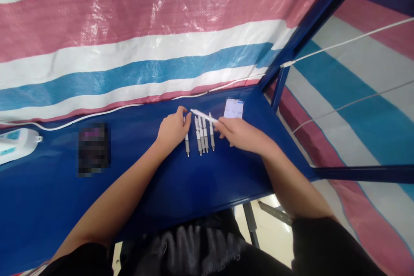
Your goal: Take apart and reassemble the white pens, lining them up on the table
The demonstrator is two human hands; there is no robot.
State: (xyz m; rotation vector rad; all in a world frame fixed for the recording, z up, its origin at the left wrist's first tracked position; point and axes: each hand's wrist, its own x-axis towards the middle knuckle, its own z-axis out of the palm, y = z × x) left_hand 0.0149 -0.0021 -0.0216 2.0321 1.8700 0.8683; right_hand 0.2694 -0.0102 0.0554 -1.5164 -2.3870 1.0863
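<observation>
My right hand (237, 131) is closed on a white pen (204, 115), gripping one end between thumb and fingers. This pen slants up to the left above the table. My left hand (174, 128) has its thumb and forefinger bent around the upper part of another white-and-grey pen (186, 143), whose tip points toward me. Between my hands several similar pens (202, 138) lie side by side on the blue table, tips toward me. One more pen (212, 137) lies slightly apart on their right, partly under the held one.
A phone (233, 108) with a lit screen showing digits lies behind my right hand. On the left are a dark blurred-out object (93, 148) and a white device (19, 143). A white cable (129, 105) runs along the table's back edge by the striped tarp (139, 69).
</observation>
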